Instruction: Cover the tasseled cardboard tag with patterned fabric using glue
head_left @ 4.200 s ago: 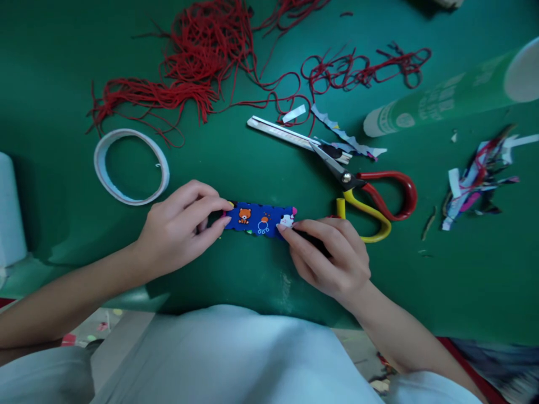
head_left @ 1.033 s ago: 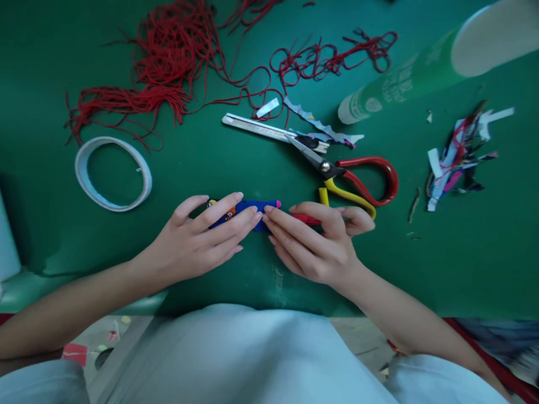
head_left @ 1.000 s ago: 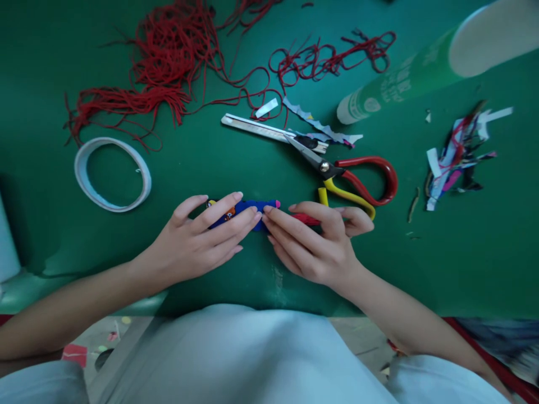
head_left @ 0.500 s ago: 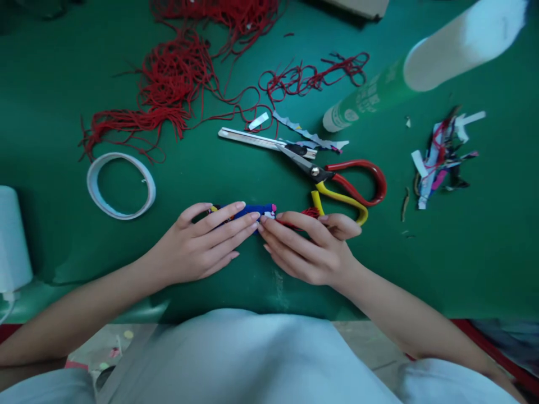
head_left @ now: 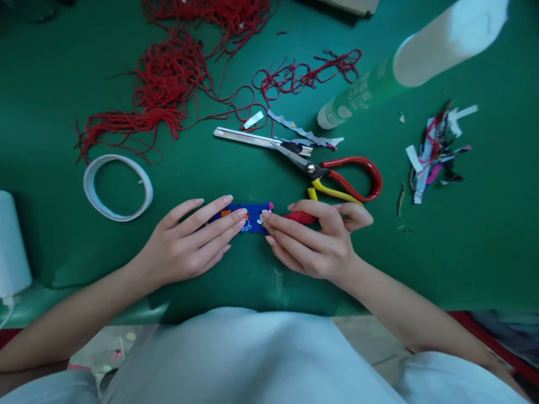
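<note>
1. Landmark: we take the scissors (head_left: 310,169) with one red and one yellow handle, lying on the green table (head_left: 475,252), as our reference.
2. Workpiece: our blue patch (head_left: 253,221), printed with small pictures, lies nearer to us than the scissors and to their left.
3. Left hand: we lay our left hand (head_left: 191,241) over the patch's left part, fingers nearly straight and fingertips touching it. We cannot tell whether the thumb closes on it.
4. Right hand: just nearer to us than the scissors, our right hand (head_left: 318,238) sets its fingertips on the patch's right end. Here too we cannot tell whether the grip closes.
5. Red threads (head_left: 301,217) run under our right hand, between patch and scissors; their join is hidden.
6. The cutter knife (head_left: 248,136) lies left of the scissors, whose blade tip overlaps it.
7. Farther left of the scissors sits the tape roll (head_left: 89,188); beyond it, a heap of red cord (head_left: 162,73).
8. Right of the scissors lie mixed scraps (head_left: 427,160); beyond the scissors, a green-and-white bottle (head_left: 374,84).
</note>
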`<state>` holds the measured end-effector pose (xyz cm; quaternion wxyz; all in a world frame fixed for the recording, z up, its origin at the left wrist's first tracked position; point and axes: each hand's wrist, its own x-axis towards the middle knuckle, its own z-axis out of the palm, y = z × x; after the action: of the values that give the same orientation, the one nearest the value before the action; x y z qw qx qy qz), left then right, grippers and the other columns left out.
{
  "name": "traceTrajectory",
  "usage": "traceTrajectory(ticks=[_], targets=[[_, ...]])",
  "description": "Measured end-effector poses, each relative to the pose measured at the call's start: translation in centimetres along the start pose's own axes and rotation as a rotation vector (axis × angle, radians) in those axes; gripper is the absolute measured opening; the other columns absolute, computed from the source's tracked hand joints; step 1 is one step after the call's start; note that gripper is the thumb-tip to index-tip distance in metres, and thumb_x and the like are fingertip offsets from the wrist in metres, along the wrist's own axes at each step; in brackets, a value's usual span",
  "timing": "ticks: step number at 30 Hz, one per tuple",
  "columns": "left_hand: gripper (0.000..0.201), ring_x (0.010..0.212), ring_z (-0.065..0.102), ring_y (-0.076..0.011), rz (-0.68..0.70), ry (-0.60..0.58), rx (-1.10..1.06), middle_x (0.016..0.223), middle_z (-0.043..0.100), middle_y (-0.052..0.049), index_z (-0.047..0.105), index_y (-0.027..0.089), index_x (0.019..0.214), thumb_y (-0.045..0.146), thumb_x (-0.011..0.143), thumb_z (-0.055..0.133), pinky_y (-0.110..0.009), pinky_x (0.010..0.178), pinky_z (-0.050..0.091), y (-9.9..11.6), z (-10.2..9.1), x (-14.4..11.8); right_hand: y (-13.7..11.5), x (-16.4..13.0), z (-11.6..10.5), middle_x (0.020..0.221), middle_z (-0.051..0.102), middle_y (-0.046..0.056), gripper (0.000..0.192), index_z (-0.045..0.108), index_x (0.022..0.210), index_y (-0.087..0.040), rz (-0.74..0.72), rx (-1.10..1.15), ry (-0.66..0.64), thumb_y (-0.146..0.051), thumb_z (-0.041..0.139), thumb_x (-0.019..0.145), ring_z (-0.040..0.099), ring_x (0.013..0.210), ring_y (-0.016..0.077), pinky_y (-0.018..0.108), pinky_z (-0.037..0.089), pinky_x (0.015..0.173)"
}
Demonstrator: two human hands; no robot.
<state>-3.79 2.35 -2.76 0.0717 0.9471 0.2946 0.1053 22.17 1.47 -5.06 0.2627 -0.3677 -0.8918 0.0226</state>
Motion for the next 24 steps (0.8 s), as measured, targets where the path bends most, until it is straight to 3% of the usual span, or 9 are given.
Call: traceTrajectory(ticks=[6,12,17,24], targets=[[0.033,0.114,0.066,-0.021,0.0,0.049,0.094,0.125,0.068,0.002,0.065,0.019,0.119,0.024,0.086,0.066,-0.036,0.097,0.046,0.1,-0.4,0.1,0.2,0.4,0.1,0.1,0.077,-0.006,0.018,0.069,0.096,-0.019,0.0,0.06,0.03,-0.022,0.075,0.079,0.062,0.098,0.0201,0.038,0.036,0.076],[0.033,0.109,0.068,-0.0241,0.096,0.136,0.139,0.119,0.071,0.005,0.071,0.022,0.11,0.029,0.078,0.072,-0.037,0.082,0.054,-2.1,-0.7,-1.0,0.2,-0.2,0.0,0.103,0.076,-0.005,0.017,0.07,0.096,-0.018,-0.016,0.014,0.015,-0.021,0.074,0.08,0.064,0.099,0.0216,0.037,0.035,0.073],[0.023,0.101,0.072,-0.0196,0.21,0.083,0.075,0.112,0.074,0.004,0.072,0.024,0.103,0.027,0.08,0.071,-0.032,0.075,0.06,-3.9,-1.1,-1.2,0.6,0.3,-0.3,0.104,0.076,-0.006,0.013,0.07,0.091,-0.02,0.002,0.084,-0.033,-0.02,0.075,0.079,0.063,0.099,0.024,0.038,0.038,0.073],[0.027,0.106,0.07,-0.02,0.223,0.069,0.08,0.116,0.073,0.0,0.071,0.024,0.107,0.028,0.08,0.071,-0.031,0.078,0.059,-4.4,-1.4,-1.7,1.2,0.2,-1.0,0.113,0.073,-0.006,0.021,0.071,0.104,-0.025,0.004,0.121,-0.159,-0.02,0.069,0.084,0.063,0.104,0.0242,0.042,0.042,0.08]])
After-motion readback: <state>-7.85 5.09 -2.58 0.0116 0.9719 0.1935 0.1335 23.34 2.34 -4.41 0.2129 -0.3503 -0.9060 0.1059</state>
